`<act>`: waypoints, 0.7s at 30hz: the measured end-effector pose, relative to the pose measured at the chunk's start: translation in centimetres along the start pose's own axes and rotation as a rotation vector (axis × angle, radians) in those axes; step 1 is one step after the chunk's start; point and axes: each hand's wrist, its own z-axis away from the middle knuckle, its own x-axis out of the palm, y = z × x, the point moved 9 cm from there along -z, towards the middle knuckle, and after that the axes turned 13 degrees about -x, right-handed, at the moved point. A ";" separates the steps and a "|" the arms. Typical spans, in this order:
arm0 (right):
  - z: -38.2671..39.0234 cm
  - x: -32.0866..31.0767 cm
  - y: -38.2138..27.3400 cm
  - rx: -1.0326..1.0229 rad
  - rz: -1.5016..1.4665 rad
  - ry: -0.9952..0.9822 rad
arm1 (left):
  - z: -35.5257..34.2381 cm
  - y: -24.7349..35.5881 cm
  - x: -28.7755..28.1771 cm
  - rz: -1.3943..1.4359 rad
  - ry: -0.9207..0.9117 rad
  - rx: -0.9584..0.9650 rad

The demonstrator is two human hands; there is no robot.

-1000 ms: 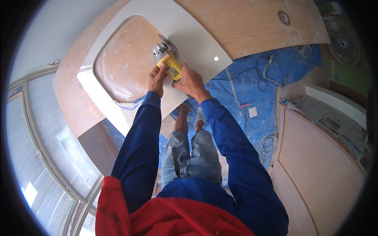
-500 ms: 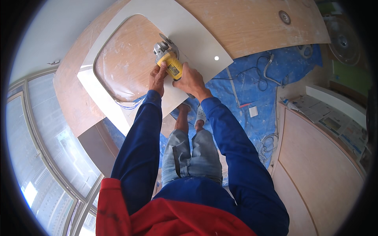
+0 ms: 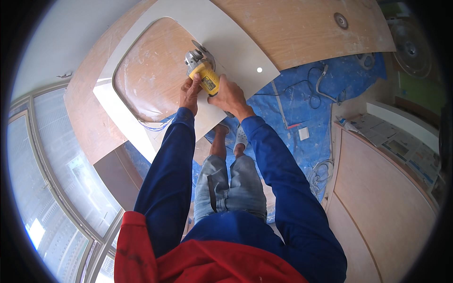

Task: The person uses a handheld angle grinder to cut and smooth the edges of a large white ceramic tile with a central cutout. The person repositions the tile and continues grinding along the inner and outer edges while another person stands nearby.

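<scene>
Both hands are on a yellow and grey angle grinder [image 3: 208, 81], its disc at the right edge of a large rounded cutout. My right hand [image 3: 230, 98] wraps the rear of the yellow body. With fingers closed against its left side, my left hand [image 3: 190, 95] steadies the tool nearer the head. Beneath it lies a white panel [image 3: 236, 52], with the cutout at left and a small round hole toward its right corner. Wood-grain board shows through the cutout. Whether the disc touches the panel's edge I cannot tell.
The white panel rests on a wooden board [image 3: 292, 30]; a loose grinding disc [image 3: 340, 20] lies on it. Blue sheeting [image 3: 302, 104] covers the floor, with cables, a hose and a white square piece [image 3: 304, 133]. Newspaper [image 3: 396, 146] tops a cabinet at right; glazed panels [image 3: 71, 155] stand left.
Almost nothing differs. The grinder and both hands keep their places on the panel, shifted at most a hair.
</scene>
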 end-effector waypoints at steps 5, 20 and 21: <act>0.0 -0.1 0.0 -0.018 -0.008 0.034 | -0.2 -0.1 -0.1 -0.003 0.006 0.005; -0.1 -0.1 0.1 -0.012 -0.015 0.022 | -0.4 -0.4 -0.4 -0.005 0.004 -0.010; -0.1 -0.1 0.1 -0.015 -0.021 0.021 | -0.3 -0.3 -0.4 -0.010 0.003 -0.010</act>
